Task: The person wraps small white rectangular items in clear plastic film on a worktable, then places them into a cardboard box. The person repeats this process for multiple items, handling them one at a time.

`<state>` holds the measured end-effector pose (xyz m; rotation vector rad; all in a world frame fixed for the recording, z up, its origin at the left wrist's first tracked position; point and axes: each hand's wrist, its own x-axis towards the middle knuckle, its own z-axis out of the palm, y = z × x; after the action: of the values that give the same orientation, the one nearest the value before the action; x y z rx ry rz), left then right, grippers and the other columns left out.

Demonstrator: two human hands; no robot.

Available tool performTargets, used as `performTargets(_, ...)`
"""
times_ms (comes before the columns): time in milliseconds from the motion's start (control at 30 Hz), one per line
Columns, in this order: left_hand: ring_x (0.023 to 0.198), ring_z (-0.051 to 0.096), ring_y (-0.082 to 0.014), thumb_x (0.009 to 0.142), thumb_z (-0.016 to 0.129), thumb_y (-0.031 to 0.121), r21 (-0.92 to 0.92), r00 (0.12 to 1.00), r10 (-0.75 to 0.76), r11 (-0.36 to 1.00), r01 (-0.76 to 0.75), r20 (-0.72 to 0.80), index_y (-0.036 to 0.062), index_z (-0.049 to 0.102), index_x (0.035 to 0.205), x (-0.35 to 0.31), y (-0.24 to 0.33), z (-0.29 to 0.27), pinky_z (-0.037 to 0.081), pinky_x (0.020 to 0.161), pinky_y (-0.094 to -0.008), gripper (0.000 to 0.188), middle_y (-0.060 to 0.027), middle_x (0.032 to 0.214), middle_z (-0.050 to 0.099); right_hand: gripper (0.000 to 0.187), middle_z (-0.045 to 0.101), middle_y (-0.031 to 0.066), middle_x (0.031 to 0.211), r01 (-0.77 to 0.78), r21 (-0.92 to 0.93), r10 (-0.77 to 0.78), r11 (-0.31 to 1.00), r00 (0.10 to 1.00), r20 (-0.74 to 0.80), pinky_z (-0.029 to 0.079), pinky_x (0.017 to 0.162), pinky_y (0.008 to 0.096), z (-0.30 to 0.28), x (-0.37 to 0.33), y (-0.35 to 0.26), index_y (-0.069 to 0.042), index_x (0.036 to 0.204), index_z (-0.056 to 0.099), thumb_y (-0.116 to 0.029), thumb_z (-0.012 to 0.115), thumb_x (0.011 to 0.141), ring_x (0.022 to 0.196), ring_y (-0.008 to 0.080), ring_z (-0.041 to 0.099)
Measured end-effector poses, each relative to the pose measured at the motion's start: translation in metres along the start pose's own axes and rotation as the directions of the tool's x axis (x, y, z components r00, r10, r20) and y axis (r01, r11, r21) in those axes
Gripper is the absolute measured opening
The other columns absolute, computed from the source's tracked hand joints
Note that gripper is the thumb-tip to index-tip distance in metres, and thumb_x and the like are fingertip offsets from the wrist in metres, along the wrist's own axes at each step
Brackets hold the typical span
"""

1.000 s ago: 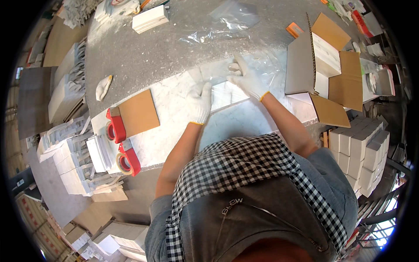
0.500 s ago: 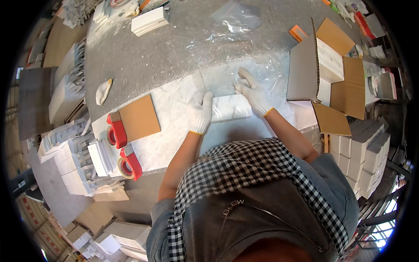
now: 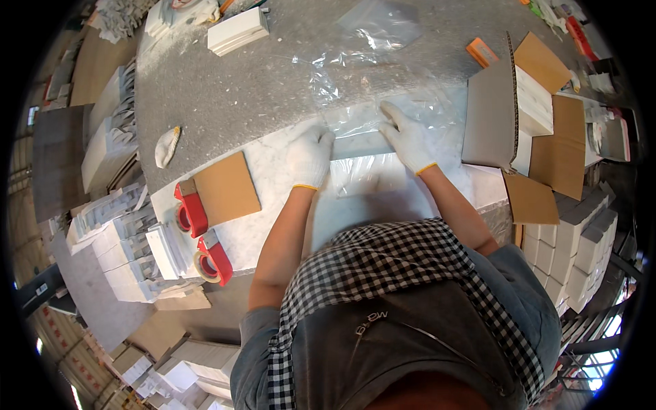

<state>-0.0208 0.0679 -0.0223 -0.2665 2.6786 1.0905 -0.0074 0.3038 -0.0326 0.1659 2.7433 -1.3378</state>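
A flat white marble-look tile, shiny under clear plastic, lies on the pale marble slab in front of my body. Clear plastic film spreads beyond its far side. My left hand, in a white knit glove, is closed on the film by the tile's far left corner. At the far right corner my right hand, gloved alike, grips the film, with thumb and forefinger pointing inward. The fingertips are partly hidden in the glare of the plastic.
An open cardboard box with white pieces inside stands at right. Two red tape dispensers and a cardboard sheet lie left. Farther off are a spare glove, a white tile stack, an orange box and clear bags.
My hands have shifted from the tile's sides to beyond its far corners. The tile now lies slightly nearer my body, and the film stretches farther out. The view has shifted slightly.
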Motion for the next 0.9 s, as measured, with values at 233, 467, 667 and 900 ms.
performTargets(233,0.079,0.07,-0.0349,0.088,0.072,0.034,0.397,0.869,0.362,0.892,-0.217,-0.338,0.01,0.077,0.095,0.065,-0.013,-0.03,0.054,0.078,-0.0439,0.026,-0.0163,0.085,0.074,0.057,0.07,0.0178,0.127,-0.039,-0.026,0.04,0.999,0.999,0.023,0.052,0.097,0.0409,0.0,0.004,-0.002,-0.015,0.147,0.055,-0.032,0.067,0.094,0.112,0.0344,0.068)
performTargets(467,0.121,0.058,-0.037,0.078,0.081,0.038,0.755,0.742,0.605,0.62,-0.213,-0.288,0.0168,0.053,0.143,0.215,0.015,-0.135,0.049,0.097,-0.0499,0.073,-0.0113,0.134,0.061,0.049,0.066,0.0204,0.132,-0.031,-0.001,0.031,1.0,0.999,0.027,0.052,0.099,0.0417,-0.007,-0.001,-0.016,-0.009,0.142,0.058,-0.02,0.064,0.094,0.12,0.0371,0.064)
performTargets(667,0.142,0.045,-0.034,0.072,0.087,0.033,0.874,0.884,0.439,0.35,-0.336,0.163,0.0166,0.042,0.151,0.319,0.045,-0.174,0.045,0.109,-0.0517,0.092,-0.0173,0.153,0.046,0.046,0.072,0.0176,0.119,-0.126,0.078,0.124,0.989,0.992,0.028,0.054,0.09,0.0408,-0.011,-0.002,-0.016,-0.009,0.139,0.061,-0.017,0.065,0.093,0.105,0.0333,0.07)
performTargets(900,0.122,0.064,-0.0361,0.063,0.087,0.031,0.856,0.928,0.21,0.364,-0.366,0.308,0.0083,0.051,0.14,0.352,0.06,-0.173,0.053,0.101,-0.046,0.087,-0.0209,0.132,0.064,0.045,0.071,0.0132,0.093,-0.14,0.105,0.141,0.984,0.99,0.003,0.053,0.076,0.0353,-0.01,-0.003,-0.014,-0.008,0.138,0.062,-0.012,0.067,0.093,0.08,0.0215,0.066)
